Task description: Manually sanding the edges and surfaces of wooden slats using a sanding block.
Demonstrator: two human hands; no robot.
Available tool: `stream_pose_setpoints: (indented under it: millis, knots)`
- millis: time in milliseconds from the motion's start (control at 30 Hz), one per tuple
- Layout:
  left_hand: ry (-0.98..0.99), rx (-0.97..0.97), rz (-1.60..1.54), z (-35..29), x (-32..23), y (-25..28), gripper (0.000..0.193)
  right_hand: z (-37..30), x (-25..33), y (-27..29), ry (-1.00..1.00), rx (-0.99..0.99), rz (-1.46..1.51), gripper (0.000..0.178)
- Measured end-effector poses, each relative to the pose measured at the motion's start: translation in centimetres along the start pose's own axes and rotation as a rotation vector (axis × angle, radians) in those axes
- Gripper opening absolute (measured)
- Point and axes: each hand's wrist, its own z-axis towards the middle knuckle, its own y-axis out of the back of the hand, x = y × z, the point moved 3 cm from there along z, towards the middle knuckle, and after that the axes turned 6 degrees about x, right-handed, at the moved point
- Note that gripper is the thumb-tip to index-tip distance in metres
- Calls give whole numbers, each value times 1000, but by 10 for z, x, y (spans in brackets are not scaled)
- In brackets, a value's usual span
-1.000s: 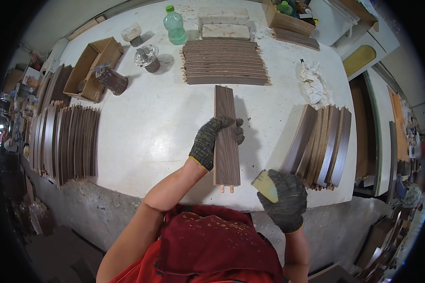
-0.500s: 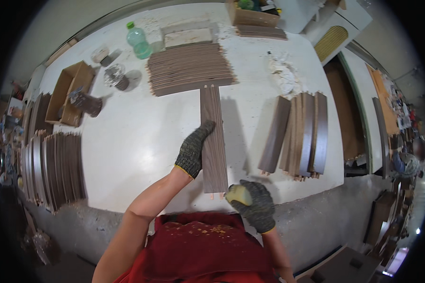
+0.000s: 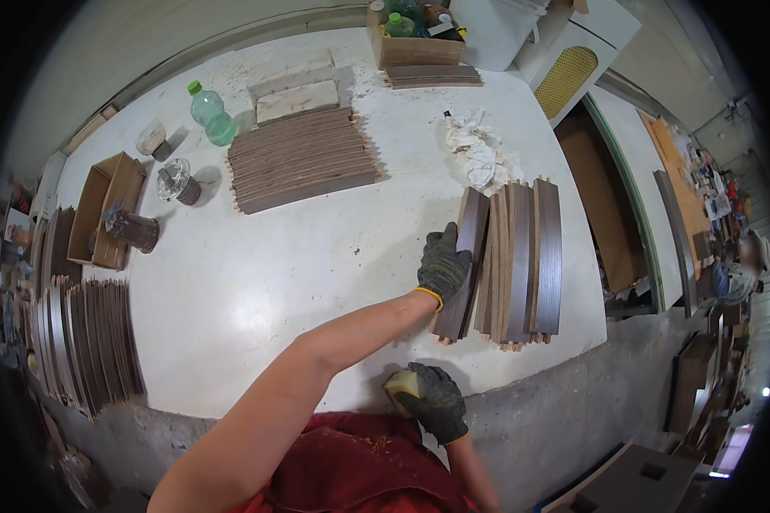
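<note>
My left hand (image 3: 445,263), in a dark knitted glove, reaches across to the right side of the table and grips a dark brown wooden slat (image 3: 464,256). That slat stands on edge at the left of a row of similar slats (image 3: 519,265), with light pegs at their ends. Close to my body, near the table's front edge, my gloved right hand (image 3: 441,406) is closed round a yellowish sponge-like pad (image 3: 404,387). Farther back lies a stack of slats (image 3: 304,158), packed side by side.
More slats (image 3: 90,338) stand at the table's left edge. By them are a cardboard box (image 3: 103,205), a brown-stained container (image 3: 134,229), a foil-topped cup (image 3: 180,182) and a green bottle (image 3: 212,115). Crumpled white cloth (image 3: 475,147) lies behind the right-hand row.
The slat that lay flat before me is gone from the table's middle. My left hand has moved right to the row; my right hand still holds the pad. The view has shifted.
</note>
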Motion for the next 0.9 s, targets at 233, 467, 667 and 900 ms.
stream_pose_setpoints:
  millis: [233,467,667,900]
  knots:
    - [-56,-12,-41,-5,34,-1,79,13,8,13,-138,78,159,67]
    - [-526,-648,515,17,107,174,85,17,9,14,-100,35,150,64]
    - [-450,-314,946,-19,126,252,77,27,10,15,-139,54,173,64]
    - [-335,-260,817,-7,136,256,80,35,26,16,-90,70,137,66]
